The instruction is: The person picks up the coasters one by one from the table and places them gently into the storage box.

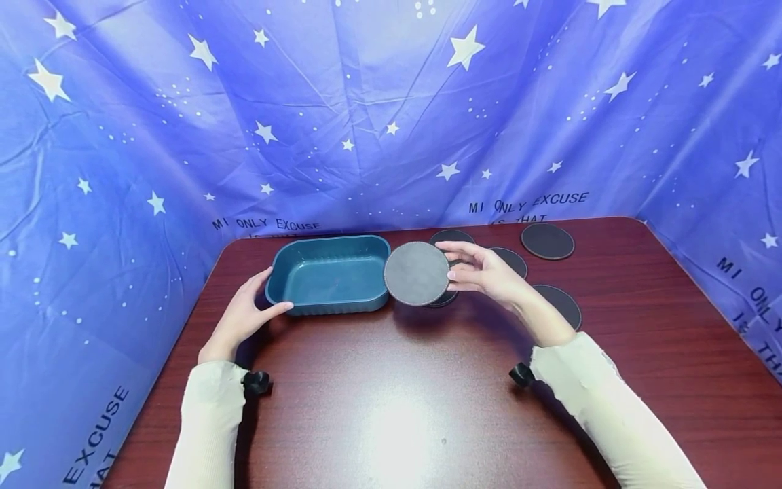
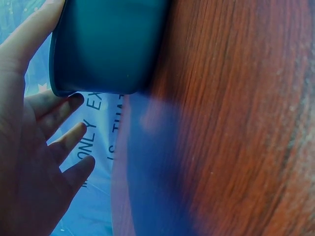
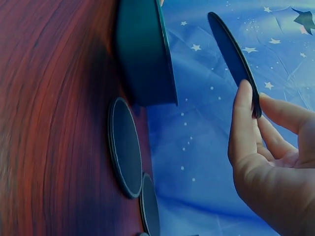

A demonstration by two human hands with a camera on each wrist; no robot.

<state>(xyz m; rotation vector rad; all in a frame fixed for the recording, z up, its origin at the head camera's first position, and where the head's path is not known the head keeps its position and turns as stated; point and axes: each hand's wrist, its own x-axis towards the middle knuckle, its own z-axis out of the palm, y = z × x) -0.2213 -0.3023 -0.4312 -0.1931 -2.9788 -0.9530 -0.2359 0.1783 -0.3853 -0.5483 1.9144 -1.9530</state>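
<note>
A round dark grey coaster (image 1: 417, 273) (image 3: 231, 54) is lifted off the table, pinched at its edge between thumb and fingers of my right hand (image 1: 482, 275) (image 3: 266, 147), just right of the teal rectangular tub (image 1: 330, 275) (image 3: 142, 54) (image 2: 108, 44). My left hand (image 1: 247, 312) (image 2: 34, 142) rests against the tub's left end, thumb along the near wall and fingers straight. Another coaster (image 1: 444, 299) (image 3: 124, 146) lies under the lifted one.
Several more dark coasters lie on the dark red table (image 1: 397, 394) at the back right: one behind the hand (image 1: 451, 237), one far right (image 1: 547, 241), one near my wrist (image 1: 562, 303). A blue star-printed cloth (image 1: 366, 115) walls the table on three sides.
</note>
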